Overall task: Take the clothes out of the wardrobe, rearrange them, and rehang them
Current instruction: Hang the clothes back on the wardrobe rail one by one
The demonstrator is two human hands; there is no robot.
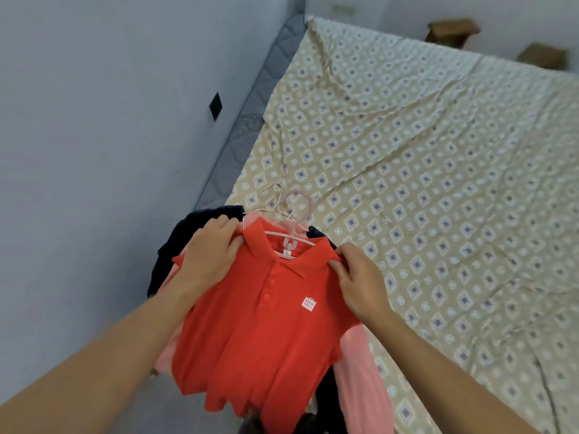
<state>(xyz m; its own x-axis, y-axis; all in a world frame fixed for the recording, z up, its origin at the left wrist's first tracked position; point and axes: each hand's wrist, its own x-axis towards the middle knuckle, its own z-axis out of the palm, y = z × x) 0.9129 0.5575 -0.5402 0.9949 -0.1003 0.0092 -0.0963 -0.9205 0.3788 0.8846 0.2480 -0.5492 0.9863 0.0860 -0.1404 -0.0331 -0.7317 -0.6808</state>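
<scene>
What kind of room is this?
Likely a bedroom: a bed with a patterned sheet over a grey quilted mattress against the wall, and hangered clothes, a red polo shirt on top.

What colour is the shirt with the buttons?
The polo shirt is bright red, seen best in the head view.
</scene>
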